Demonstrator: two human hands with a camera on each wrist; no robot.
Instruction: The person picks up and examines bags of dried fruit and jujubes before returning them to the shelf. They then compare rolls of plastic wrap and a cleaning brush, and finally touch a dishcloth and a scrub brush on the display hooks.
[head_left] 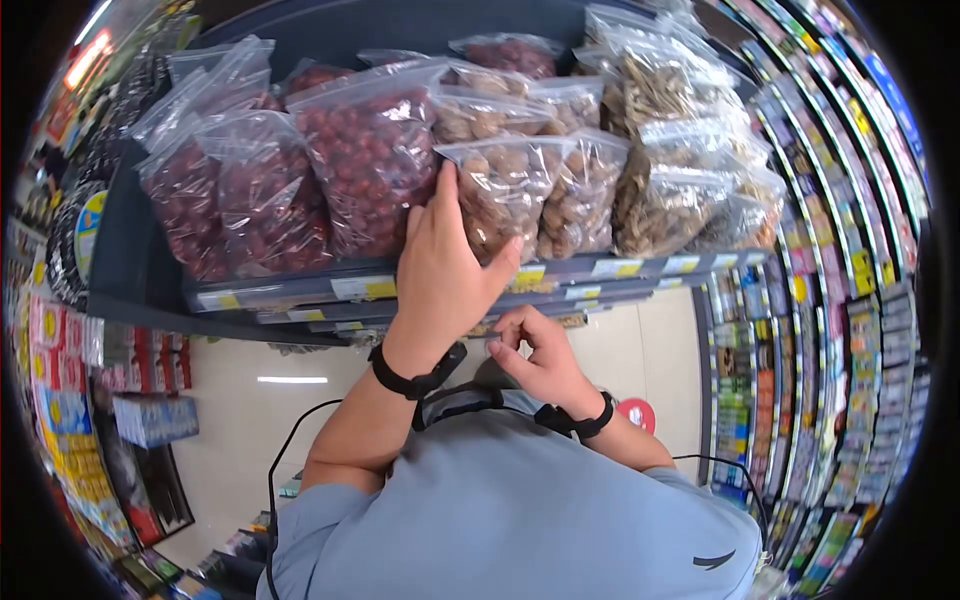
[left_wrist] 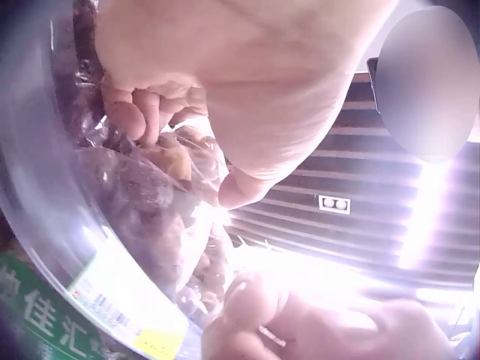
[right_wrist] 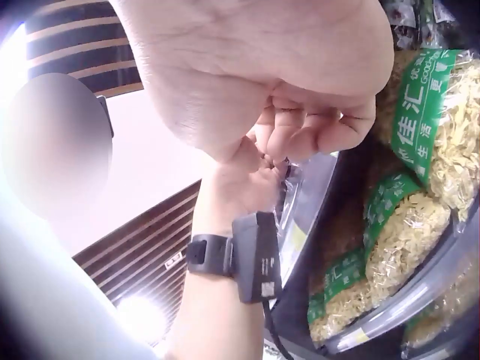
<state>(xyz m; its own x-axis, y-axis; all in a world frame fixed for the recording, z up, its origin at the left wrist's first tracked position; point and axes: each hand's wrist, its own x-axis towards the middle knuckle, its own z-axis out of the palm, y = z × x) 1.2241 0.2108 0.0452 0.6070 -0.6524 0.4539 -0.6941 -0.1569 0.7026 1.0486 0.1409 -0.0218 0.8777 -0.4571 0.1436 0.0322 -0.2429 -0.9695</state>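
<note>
In the head view my left hand (head_left: pixel 445 270) is at a clear zip bag of round brown pieces (head_left: pixel 500 190) standing on the shelf; its fingers lie along the bag's left side and the thumb across the lower front. Curled fingers and the thumb touch the brown pieces' bag (left_wrist: pixel 150 187) in the left wrist view, where my left hand (left_wrist: pixel 240 82) fills the top. Below the shelf edge, my right hand (head_left: pixel 545 360) hangs loosely curled with nothing in it. The right wrist view also shows my right hand (right_wrist: pixel 262 82) with bent fingers.
Bags of dark red fruit (head_left: pixel 365 170) stand left of the brown pieces, and bags of dried pale-brown strips (head_left: pixel 665 200) to the right. Price labels line the shelf edge (head_left: pixel 450 285). Green-labelled bags (right_wrist: pixel 409 232) sit on a lower shelf. Stocked racks (head_left: pixel 790 380) stand at the right.
</note>
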